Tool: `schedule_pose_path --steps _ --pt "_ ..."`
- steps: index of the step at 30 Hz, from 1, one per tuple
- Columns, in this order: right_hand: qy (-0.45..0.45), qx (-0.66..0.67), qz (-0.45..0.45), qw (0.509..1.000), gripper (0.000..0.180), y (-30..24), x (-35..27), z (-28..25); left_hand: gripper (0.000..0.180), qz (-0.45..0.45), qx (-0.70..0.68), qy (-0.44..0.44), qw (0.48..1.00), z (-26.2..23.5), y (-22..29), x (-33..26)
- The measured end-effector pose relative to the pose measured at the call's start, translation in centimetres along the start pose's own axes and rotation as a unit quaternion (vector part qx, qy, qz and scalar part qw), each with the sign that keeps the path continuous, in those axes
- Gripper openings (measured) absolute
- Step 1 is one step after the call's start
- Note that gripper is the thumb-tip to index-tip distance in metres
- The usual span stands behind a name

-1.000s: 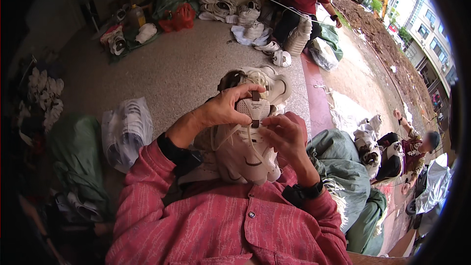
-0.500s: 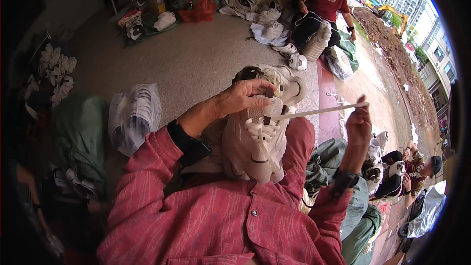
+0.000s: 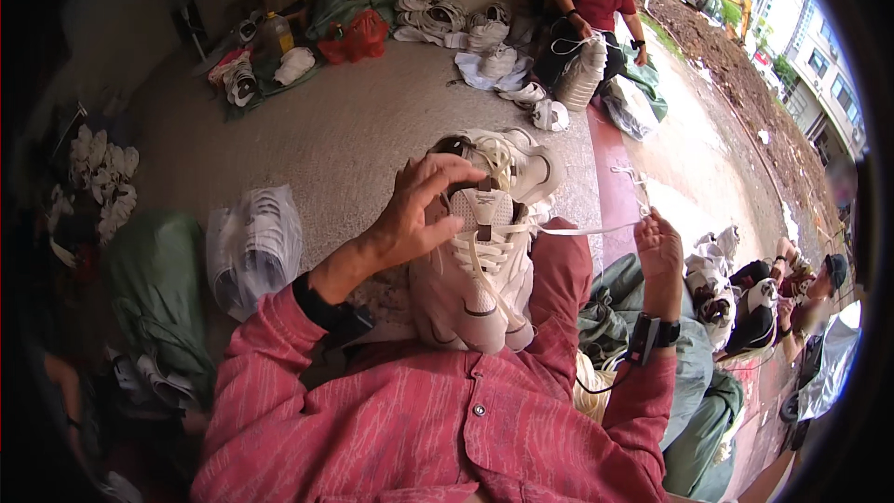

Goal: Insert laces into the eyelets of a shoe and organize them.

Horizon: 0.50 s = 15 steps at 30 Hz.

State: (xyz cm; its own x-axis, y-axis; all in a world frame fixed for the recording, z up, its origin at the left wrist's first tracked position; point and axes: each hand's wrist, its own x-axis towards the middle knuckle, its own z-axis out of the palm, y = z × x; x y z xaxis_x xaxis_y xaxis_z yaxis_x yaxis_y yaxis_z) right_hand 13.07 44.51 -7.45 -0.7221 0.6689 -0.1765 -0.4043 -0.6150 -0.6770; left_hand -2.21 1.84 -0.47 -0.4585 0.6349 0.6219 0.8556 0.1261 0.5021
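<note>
Grey concrete floor (image 3: pixel 372 130) spreads behind. Left hand (image 3: pixel 424 210) clamps over the white sneaker's (image 3: pixel 480 270) tongue, wrist bent, shoe propped on the lap. Right hand (image 3: pixel 656 242), raised, pinches the taut lace (image 3: pixel 577 229); pulling harder could slip it from the fingers or tip the shoe.

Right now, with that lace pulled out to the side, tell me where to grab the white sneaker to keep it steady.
Grip the white sneaker around its upper end by the tongue, coming from the left, as the left hand does. It stands toe-down on the lap, so the collar is the free end. The lace runs taut rightward to the right hand, so holding opposite resists that pull.
</note>
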Motion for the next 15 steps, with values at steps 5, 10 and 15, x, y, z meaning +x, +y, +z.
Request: schedule_pose_path --steps 5,10,15 --pt "-0.150 -0.068 0.050 0.985 0.022 5.2 -4.1 4.2 0.032 0.078 0.070 -0.111 0.988 -0.5 2.4 -1.4" --pt "-0.164 -0.099 0.097 0.977 0.023 8.5 -7.9 8.5 0.021 0.044 -0.042 -0.117 0.991 -0.9 2.6 -1.3" --pt "-0.219 -0.249 0.047 0.942 0.024 10.0 -11.6 11.2 0.035 -0.189 -0.386 0.045 0.902 -5.5 -0.1 -5.9"
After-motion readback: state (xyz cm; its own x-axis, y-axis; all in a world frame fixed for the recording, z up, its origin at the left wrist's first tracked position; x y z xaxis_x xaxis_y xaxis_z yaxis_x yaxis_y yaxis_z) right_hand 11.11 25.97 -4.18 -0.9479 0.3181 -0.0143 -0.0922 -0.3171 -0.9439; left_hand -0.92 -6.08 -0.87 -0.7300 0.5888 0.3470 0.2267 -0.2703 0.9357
